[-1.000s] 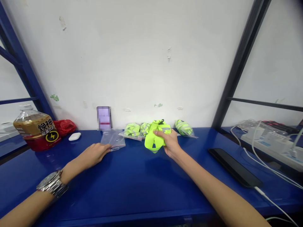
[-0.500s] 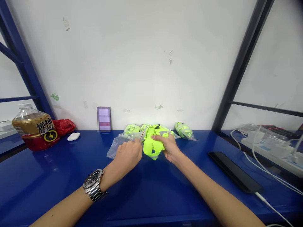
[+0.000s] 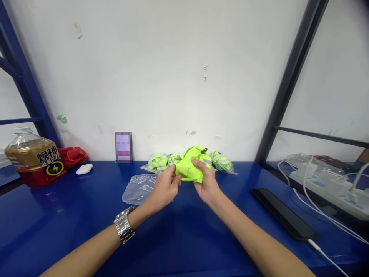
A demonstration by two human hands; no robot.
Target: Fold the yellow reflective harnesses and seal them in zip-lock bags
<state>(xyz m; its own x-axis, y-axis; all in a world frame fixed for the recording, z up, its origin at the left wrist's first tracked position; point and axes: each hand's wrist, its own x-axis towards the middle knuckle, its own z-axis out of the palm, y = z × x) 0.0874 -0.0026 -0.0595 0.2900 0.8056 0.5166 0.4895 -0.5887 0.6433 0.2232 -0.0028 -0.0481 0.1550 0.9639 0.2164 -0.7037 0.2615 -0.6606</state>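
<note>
A bundled fluorescent yellow-green reflective vest (image 3: 188,169), made of straps with grey bands, is held up above the table at the centre. My right hand (image 3: 208,181) grips its right side, thumb on top. At its lower left edge, the closed fingers of my left hand (image 3: 165,186) pinch the strap material. A small black part (image 3: 205,149) shows at the bundle's upper right. Flat on the table, partly behind my left hand, lies a clear plastic bag (image 3: 137,188). More vests in clear bags (image 3: 158,162) (image 3: 221,161) lie behind, one partly hidden by the bundle.
On the blue table (image 3: 184,238), a drink bottle (image 3: 34,157), red plastic bag (image 3: 73,156) and white case (image 3: 84,169) sit left. A phone (image 3: 123,147) leans on the wall. Right are a black phone (image 3: 284,213) on a white cable (image 3: 325,252) and a power strip (image 3: 331,184).
My left hand has let go of the clear bag, which now lies flat on the table, and has taken hold of the vest's edge. The vest is bunched up higher in my right hand.
</note>
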